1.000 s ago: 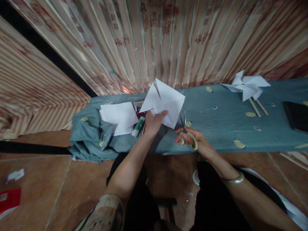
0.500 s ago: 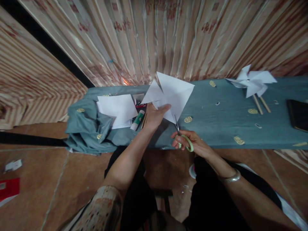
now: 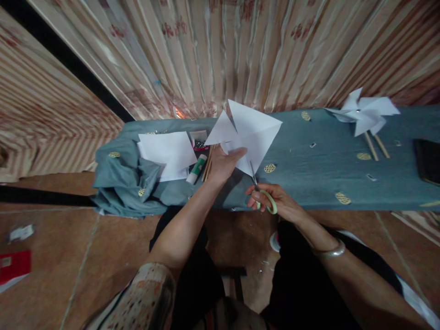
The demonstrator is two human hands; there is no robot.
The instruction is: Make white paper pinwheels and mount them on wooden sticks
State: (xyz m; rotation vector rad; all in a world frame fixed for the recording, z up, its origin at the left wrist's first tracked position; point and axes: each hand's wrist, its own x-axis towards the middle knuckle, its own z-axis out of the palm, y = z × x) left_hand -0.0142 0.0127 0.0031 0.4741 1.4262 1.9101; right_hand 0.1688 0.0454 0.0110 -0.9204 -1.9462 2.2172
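Observation:
My left hand [image 3: 223, 162] grips a white sheet of paper [image 3: 256, 130] with the thumb on top; the fingers underneath are hidden. A slit between two flaps runs from the paper's upper left edge towards its middle. In my right hand [image 3: 271, 199] are green-handled scissors [image 3: 271, 204], with fingers through the loops. Their blades [image 3: 254, 176] reach the lower corner of the paper and point towards its middle. Thin wooden sticks [image 3: 207, 167] lie beside my left hand, next to a green and white glue stick [image 3: 197, 169].
White paper sheets [image 3: 168, 151] lie at the left of the cloth-covered table [image 3: 309, 178], near a small box of pins [image 3: 200, 141]. Paper pinwheels [image 3: 364, 112] on sticks and a dark flat object [image 3: 428, 160] are at the right. A curtain [image 3: 233, 55] hangs behind.
The view has shifted slightly. Both hands keep their grip, and the scissors stay at the paper's lower corner with little visible movement.

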